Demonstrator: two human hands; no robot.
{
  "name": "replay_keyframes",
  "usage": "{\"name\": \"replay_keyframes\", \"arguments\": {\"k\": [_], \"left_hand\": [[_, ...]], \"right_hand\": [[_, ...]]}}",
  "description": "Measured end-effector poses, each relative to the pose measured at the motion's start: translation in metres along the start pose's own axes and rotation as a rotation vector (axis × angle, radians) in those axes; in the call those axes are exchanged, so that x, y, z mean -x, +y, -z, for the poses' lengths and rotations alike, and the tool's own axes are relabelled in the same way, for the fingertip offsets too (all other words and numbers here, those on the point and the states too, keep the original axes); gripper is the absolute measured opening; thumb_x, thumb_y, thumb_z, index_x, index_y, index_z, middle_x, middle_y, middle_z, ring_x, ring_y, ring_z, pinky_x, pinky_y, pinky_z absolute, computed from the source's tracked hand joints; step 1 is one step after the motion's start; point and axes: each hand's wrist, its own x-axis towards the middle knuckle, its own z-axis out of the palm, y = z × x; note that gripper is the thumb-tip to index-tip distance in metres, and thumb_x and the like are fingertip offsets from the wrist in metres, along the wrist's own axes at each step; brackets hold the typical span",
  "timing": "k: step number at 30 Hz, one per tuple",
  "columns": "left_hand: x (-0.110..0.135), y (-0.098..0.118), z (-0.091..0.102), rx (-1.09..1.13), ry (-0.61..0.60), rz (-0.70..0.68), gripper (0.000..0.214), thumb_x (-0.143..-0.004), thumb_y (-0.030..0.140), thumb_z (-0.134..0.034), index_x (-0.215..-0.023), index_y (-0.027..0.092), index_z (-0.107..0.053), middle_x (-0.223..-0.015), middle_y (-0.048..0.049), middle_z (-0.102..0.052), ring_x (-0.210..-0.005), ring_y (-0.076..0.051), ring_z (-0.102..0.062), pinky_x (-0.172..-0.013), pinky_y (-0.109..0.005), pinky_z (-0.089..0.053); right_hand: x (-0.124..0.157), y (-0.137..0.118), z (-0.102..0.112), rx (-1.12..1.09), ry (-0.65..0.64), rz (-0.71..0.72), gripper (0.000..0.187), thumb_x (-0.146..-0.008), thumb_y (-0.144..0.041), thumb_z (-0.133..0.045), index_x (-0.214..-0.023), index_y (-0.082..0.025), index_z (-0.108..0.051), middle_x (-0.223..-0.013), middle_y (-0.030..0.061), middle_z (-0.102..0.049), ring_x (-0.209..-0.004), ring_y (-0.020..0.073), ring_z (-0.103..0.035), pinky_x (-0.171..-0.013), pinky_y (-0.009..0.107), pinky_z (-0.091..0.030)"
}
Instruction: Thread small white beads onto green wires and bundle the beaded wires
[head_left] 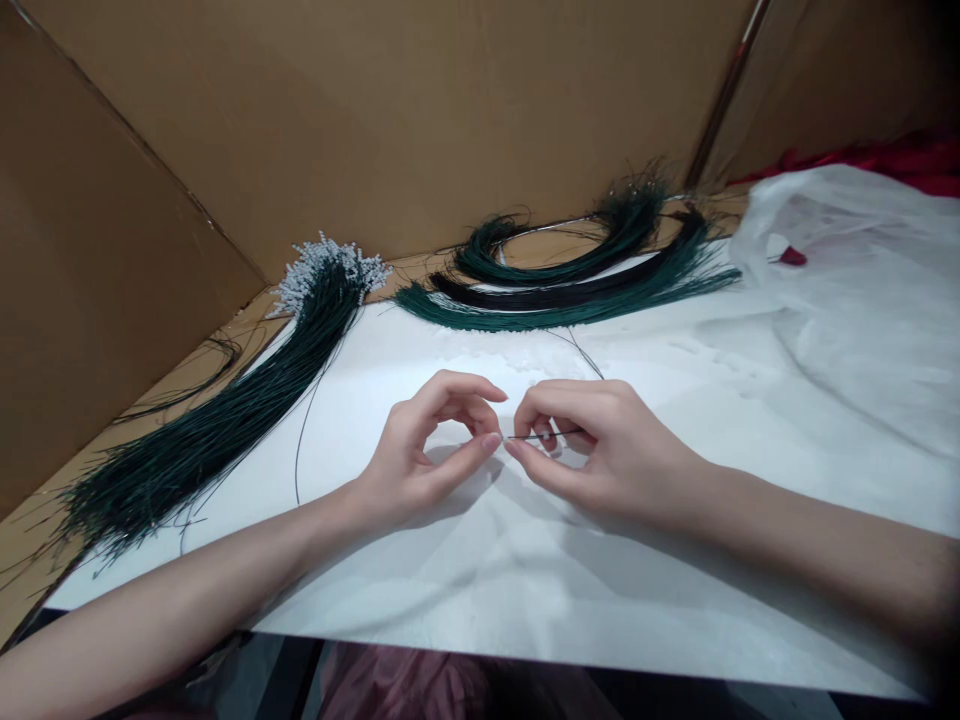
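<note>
1. Cardboard wall [450, 120]: biggest thing, stood behind the white board [660, 600] (landmark for all below).
2. Clear plastic bag [877, 340]: crumpled, over board's far R corner, w/ a small red piece [793, 257] at it.
3. White-tipped bundle [247, 410]: dk green wires, lay along board's L edge, pale heads at the far end.
4. Curved wire bundles [555, 318]: green + blk, bowed along board's far edge.
5. R hand [630, 440]: above board's middle, thumb + index pinched on the thin wire [540, 436], other fingers curled.
6. L hand [427, 450]: also above board's middle, just L of the other, thumb + fingertips drawn together at the wire's end; couldn't tell if they gripped it, too small.
7. Thin wire: the piece in hand, dk, over board's middle, running back under R hand's curled fingers. Judging by looks: v. light, springy but bendable, prob. kept a kink if bent hard; slim + smooth, so apt to roll or slip btwn fingertips. Not fragile, I'd guess. Best hold: pinch close to the L-hand end, b/c a long free length would prob. whip abt; tail steadied in the palm.
</note>
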Motion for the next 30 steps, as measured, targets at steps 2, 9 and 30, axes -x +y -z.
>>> {"name": "replay_keyframes", "arguments": {"k": [2,9,30], "left_hand": [[0.000,0.000,0.000,0.000,-0.010,-0.015,0.035,-0.085,0.006,-0.066,-0.117,0.018,-0.056,-0.089,-0.0024,-0.064,-0.081,-0.012,-0.062,-0.077,-0.026,-0.051],[0.003,0.002,0.001,-0.014,-0.016,-0.026,0.036,-0.085,0.006,-0.066,-0.116,0.018,-0.056,-0.089,-0.0028,-0.064,-0.081,-0.013,-0.063,-0.078,-0.027,-0.052],[-0.017,-0.013,0.016,-0.112,0.053,0.093,0.022,-0.092,0.024,-0.061,-0.114,0.020,-0.058,-0.092,-0.0038,-0.064,-0.083,-0.016,-0.061,-0.079,-0.028,-0.048]], "right_hand": [[0.000,0.001,0.000,0.005,-0.007,-0.012,0.009,-0.077,-0.012,-0.063,-0.070,-0.016,-0.058,-0.063,-0.0038,-0.052,-0.056,0.0074,-0.044,-0.056,0.022,-0.033],[-0.001,0.001,0.000,0.006,-0.014,-0.016,0.004,-0.073,-0.011,-0.061,-0.073,-0.015,-0.061,-0.064,-0.0039,-0.052,-0.054,0.0074,-0.041,-0.056,0.022,-0.033],[-0.001,0.003,0.002,0.006,-0.046,0.028,0.012,-0.077,-0.006,-0.055,-0.070,-0.016,-0.057,-0.065,-0.0027,-0.052,-0.058,0.0084,-0.043,-0.057,0.022,-0.032]]}}
